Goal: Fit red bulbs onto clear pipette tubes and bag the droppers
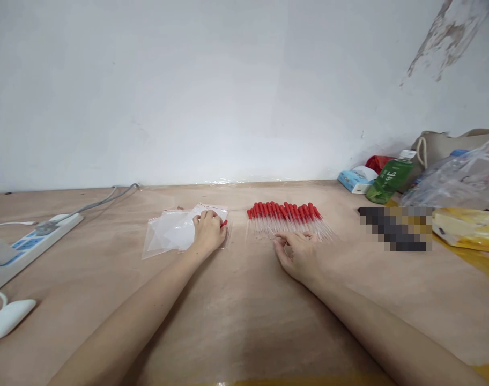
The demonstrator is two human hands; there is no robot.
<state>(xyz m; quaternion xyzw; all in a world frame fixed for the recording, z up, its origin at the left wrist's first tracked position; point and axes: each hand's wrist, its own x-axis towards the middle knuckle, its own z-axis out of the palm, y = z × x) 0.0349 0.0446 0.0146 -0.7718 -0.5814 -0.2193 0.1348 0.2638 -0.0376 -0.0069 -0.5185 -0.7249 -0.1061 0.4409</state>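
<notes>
My left hand lies on a few clear plastic zip bags, its fingers curled down on the top one. A red rubber bulb shows beside its thumb; what it belongs to is mostly hidden by the hand. To the right, several droppers with red bulbs and thin clear tubes lie side by side, bulbs toward the wall. My right hand is at the tube ends of this row, thumb and fingers closed in a pinch. A thin clear tube seems to stick out from its fingertips.
A white power strip with cables and a white plug-like piece are at the left. On the right are a tissue pack, a green bottle, plastic bags and a yellow package. A wall bounds the table.
</notes>
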